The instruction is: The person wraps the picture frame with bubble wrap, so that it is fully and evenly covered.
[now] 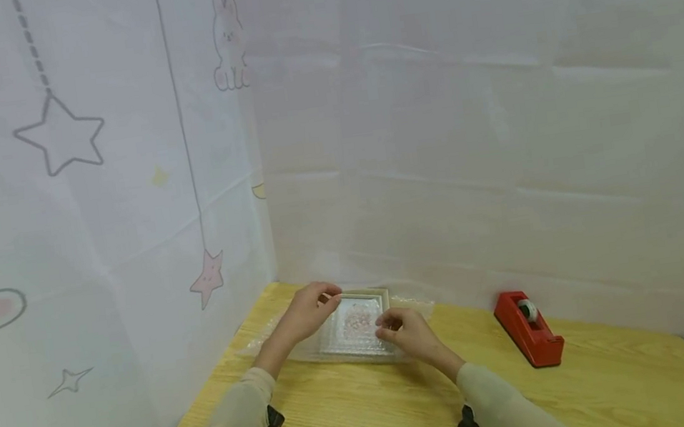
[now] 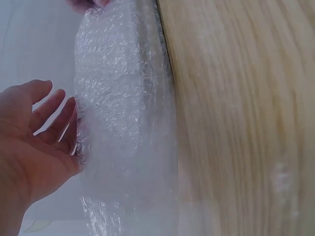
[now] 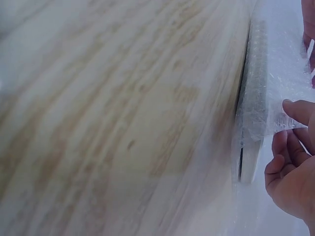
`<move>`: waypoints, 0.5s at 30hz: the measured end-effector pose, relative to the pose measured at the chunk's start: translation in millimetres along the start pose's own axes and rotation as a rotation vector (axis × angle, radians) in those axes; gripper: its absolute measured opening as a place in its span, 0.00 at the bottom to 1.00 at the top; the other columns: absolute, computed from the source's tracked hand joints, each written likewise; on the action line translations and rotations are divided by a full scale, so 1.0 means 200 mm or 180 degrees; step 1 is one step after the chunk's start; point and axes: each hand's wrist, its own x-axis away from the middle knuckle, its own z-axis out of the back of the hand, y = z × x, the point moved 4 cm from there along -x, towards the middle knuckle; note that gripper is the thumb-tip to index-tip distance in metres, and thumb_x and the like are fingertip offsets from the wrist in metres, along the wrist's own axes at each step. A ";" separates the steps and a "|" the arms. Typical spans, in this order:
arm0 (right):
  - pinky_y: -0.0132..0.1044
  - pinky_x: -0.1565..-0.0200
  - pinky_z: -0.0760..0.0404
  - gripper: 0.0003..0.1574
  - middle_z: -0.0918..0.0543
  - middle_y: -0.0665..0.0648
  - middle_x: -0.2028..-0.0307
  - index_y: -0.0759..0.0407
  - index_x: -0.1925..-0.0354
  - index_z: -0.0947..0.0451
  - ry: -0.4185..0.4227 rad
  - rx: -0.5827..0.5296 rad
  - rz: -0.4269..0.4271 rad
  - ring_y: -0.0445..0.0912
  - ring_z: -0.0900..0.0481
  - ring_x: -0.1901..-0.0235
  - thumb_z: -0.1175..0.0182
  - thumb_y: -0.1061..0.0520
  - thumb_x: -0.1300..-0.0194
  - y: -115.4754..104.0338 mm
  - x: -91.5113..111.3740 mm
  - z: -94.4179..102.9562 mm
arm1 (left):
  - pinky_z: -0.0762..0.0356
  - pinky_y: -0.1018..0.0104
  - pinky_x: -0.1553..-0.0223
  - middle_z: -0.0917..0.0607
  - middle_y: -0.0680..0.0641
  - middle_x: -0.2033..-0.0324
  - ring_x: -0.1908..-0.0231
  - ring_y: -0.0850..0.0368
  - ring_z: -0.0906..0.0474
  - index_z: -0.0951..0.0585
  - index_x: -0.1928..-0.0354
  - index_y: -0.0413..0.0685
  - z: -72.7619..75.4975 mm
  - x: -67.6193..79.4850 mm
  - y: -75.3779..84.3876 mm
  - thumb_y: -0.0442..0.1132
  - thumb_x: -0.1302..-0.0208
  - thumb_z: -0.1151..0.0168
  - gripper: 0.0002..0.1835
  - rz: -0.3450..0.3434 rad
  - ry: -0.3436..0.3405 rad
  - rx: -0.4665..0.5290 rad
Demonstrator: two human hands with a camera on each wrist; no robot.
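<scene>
A picture frame (image 1: 383, 295) with a pale border lies on the table, partly covered by clear bubble wrap (image 1: 357, 356). A pinkish design shows through the wrap at its middle. My left hand (image 1: 316, 311) is over the frame's upper left corner. Its fingertips touch the edge of the bubble wrap (image 2: 110, 83) in the left wrist view, with the thumb held apart. At the frame's right side, my right hand (image 1: 411, 334) pinches the wrap's edge between thumb and fingers. The frame's side (image 3: 251, 162) shows beneath the wrap in the right wrist view.
A red tape dispenser (image 1: 529, 329) with a roll of tape stands on the wooden table (image 1: 343, 422) to the right. White printed sheeting (image 1: 470, 153) rises behind the table and along its left side. Loose bubble wrap extends past the frame on both sides.
</scene>
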 end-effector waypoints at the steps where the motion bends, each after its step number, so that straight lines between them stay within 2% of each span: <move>1: 0.35 0.67 0.21 0.08 0.16 0.50 0.67 0.65 0.57 0.15 0.0002 0.0009 0.0004 0.45 0.21 0.66 0.31 0.62 0.32 0.00 0.00 0.00 | 0.20 0.54 0.54 0.18 0.50 0.49 0.52 0.54 0.21 0.18 0.42 0.49 -0.01 0.00 0.01 0.44 0.22 0.42 0.14 -0.0075 -0.0032 -0.0050; 5: 0.35 0.67 0.20 0.07 0.17 0.49 0.69 0.64 0.58 0.15 0.0031 0.0030 0.0009 0.44 0.21 0.68 0.30 0.62 0.34 0.02 -0.01 -0.01 | 0.21 0.50 0.50 0.18 0.47 0.48 0.51 0.48 0.21 0.18 0.43 0.45 -0.07 0.00 0.04 0.41 0.24 0.39 0.14 -0.0461 -0.0236 -0.0303; 9: 0.35 0.68 0.20 0.06 0.17 0.49 0.70 0.65 0.60 0.15 0.0077 0.0149 0.0124 0.43 0.21 0.70 0.29 0.64 0.35 0.04 -0.02 -0.02 | 0.25 0.48 0.44 0.18 0.45 0.45 0.46 0.44 0.22 0.18 0.42 0.42 -0.16 0.00 0.07 0.39 0.27 0.36 0.16 -0.0771 -0.0557 -0.0772; 12: 0.35 0.67 0.19 0.05 0.17 0.50 0.71 0.66 0.61 0.15 0.0093 0.0300 0.0242 0.42 0.21 0.70 0.29 0.65 0.37 0.04 -0.02 -0.04 | 0.29 0.46 0.40 0.21 0.47 0.39 0.39 0.46 0.26 0.20 0.38 0.44 -0.23 0.02 0.08 0.42 0.27 0.37 0.19 -0.0802 -0.0884 -0.1216; 15: 0.36 0.66 0.19 0.05 0.17 0.50 0.70 0.65 0.62 0.15 0.0093 0.0401 0.0264 0.42 0.21 0.69 0.30 0.66 0.37 0.04 -0.03 -0.04 | 0.34 0.41 0.36 0.25 0.47 0.34 0.34 0.45 0.32 0.23 0.33 0.45 -0.29 0.03 0.10 0.45 0.27 0.37 0.25 -0.0694 -0.1179 -0.1455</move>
